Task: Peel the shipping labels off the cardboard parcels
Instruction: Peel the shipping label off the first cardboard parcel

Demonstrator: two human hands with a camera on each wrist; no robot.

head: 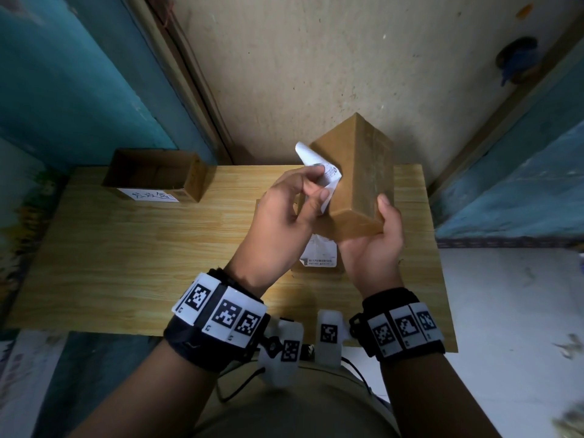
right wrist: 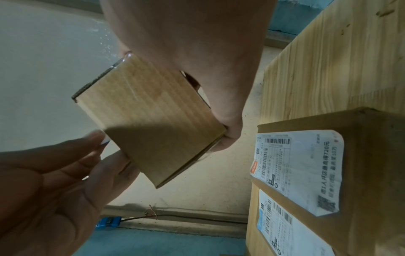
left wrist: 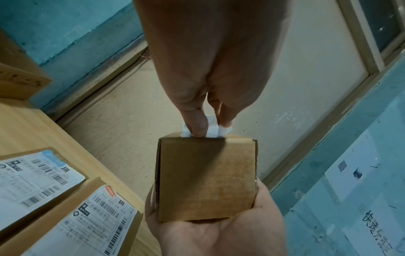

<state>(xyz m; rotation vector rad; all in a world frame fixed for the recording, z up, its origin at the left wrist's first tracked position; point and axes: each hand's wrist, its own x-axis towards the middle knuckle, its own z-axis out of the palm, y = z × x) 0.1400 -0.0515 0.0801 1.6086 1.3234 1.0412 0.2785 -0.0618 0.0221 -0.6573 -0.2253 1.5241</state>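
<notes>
I hold a small brown cardboard parcel (head: pixel 357 172) tilted up above the wooden table (head: pixel 126 248). My right hand (head: pixel 377 222) grips its lower end from beneath, thumb on the right face. A white shipping label (head: pixel 311 159) curls away from the parcel's left face, partly stuck. My left hand (head: pixel 319 188) pinches that label between thumb and fingers. In the left wrist view the pinched label (left wrist: pixel 224 132) shows at the parcel's (left wrist: pixel 206 178) far edge. The face still holding the label is mostly hidden.
Two more parcels lie on the table below my hands, each with a white label (left wrist: pixel 32 176) (left wrist: pixel 87 216) stuck on top. An open cardboard box (head: pixel 155 175) with a handwritten paper sign stands at the table's back left. Bare floor lies beyond the far edge.
</notes>
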